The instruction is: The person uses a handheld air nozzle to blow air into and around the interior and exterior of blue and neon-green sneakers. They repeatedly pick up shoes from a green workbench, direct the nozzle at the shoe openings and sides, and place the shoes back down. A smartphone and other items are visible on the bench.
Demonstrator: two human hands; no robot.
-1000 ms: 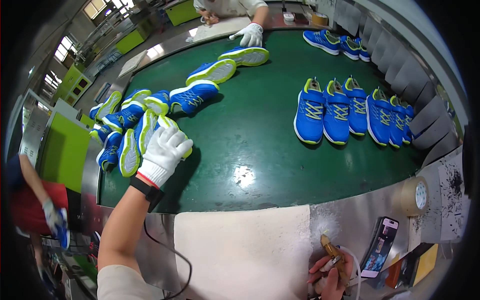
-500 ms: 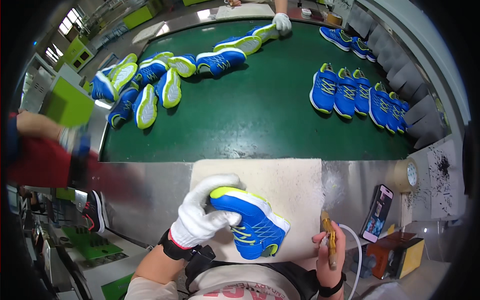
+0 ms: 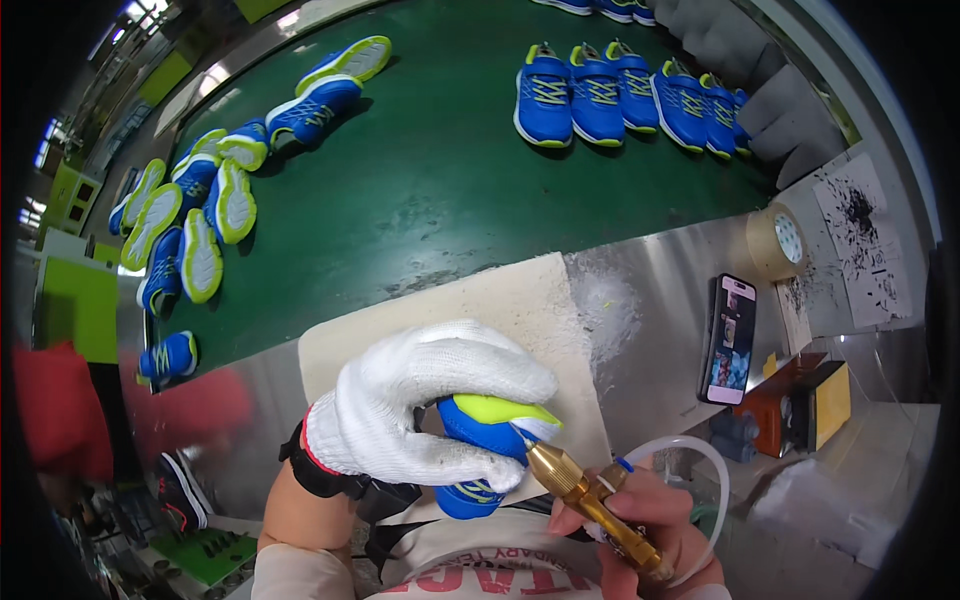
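Observation:
My left hand (image 3: 420,400), in a white knitted glove, is wrapped around a small blue sneaker (image 3: 480,432) with a lime and white sole. The sneaker is tilted, its sole side up, and the glove covers much of it. My bare right hand (image 3: 665,520) grips a brass-coloured air gun (image 3: 562,478) with a slim pointed nozzle and a pale hose (image 3: 722,490). Its tip meets or nearly meets the sneaker along the line between sole and blue upper; exact contact I cannot tell. Beneath both lies a cream pad (image 3: 340,345).
Beyond the pad runs a green conveyor belt (image 3: 400,190). Several blue sneakers (image 3: 200,255) lie jumbled on its left; others (image 3: 545,95) stand in rows at the right. A phone (image 3: 730,340), a tape roll (image 3: 776,242) and an orange box (image 3: 775,410) sit at my right.
My right hand has brought the air gun up against the sneaker, which my left hand has turned sole side up. The view has swung right. Another sneaker now lies at the belt's near left corner.

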